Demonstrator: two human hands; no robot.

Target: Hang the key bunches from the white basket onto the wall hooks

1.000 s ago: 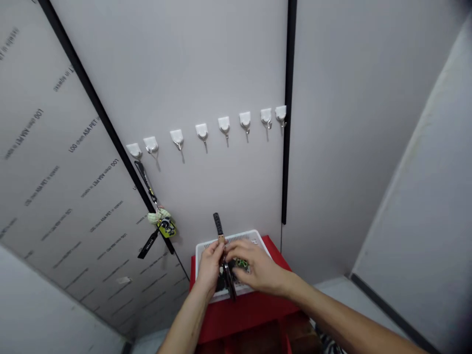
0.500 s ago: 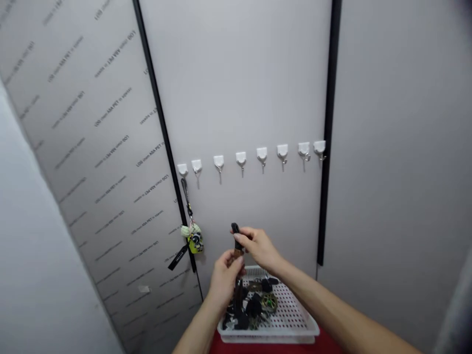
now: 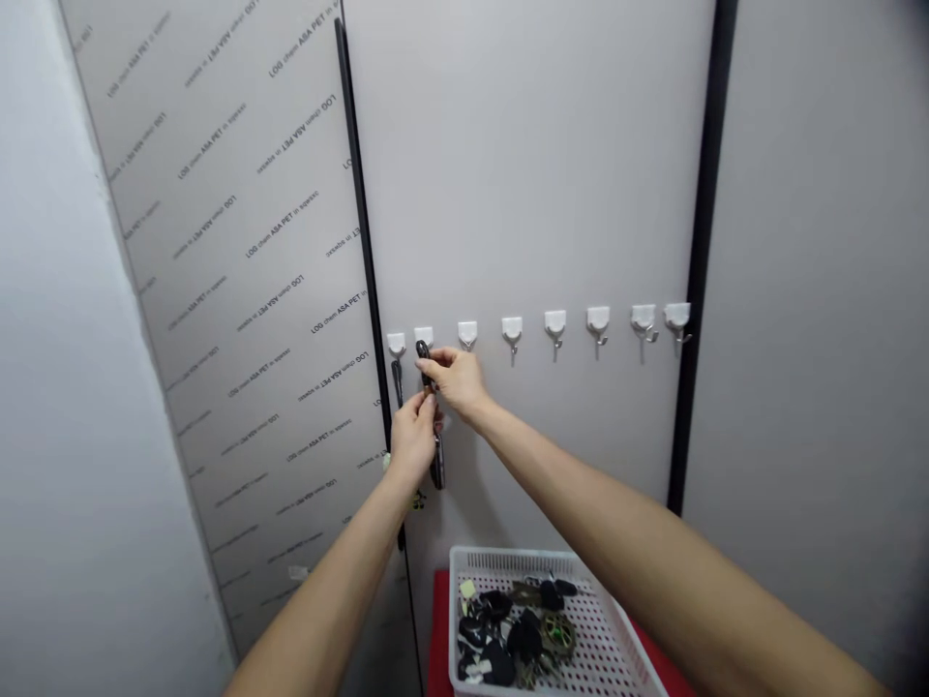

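Note:
My right hand (image 3: 461, 382) pinches the black top loop of a keychain (image 3: 437, 469) just in front of the second white hook (image 3: 424, 336) from the left. Whether the loop is over the hook's metal prong I cannot tell. Lower down, my left hand (image 3: 412, 440) closes on the keychain's brown section, and a long dark piece hangs beneath the fingers. Beside it, a black strap (image 3: 397, 380) hangs at the leftmost hook (image 3: 396, 344); my left hand mostly covers its yellow-green charms.
Several more white wall hooks (image 3: 555, 321) run rightward in a row. Below stands a white perforated basket (image 3: 566, 556) on a red surface (image 3: 440, 620), holding a pile of dark keychains (image 3: 524, 634). A black vertical strip (image 3: 703, 242) edges the panel at right.
Both hands have risen from above the basket to the second hook, carrying the keychain up and left. The view has shifted, with the basket now lower in the picture.

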